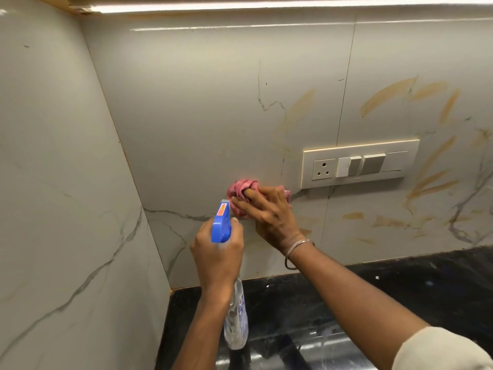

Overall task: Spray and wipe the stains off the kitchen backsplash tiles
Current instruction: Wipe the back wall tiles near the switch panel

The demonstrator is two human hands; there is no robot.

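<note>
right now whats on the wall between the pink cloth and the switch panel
In the head view, only bare tile lies between the pink cloth, pressed to the wall by the right hand, and the switch panel, with no clear stain there.

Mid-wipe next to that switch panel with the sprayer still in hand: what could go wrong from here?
1. The socket panel sits just right of the cloth; spray or a wet cloth could get liquid into the socket.
2. The right hand wipes right in front of the bottle nozzle held by the left hand; a squeeze now would likely hit the hand rather than the tile.
3. The orange stains right of the panel look untouched and could get missed.
</note>
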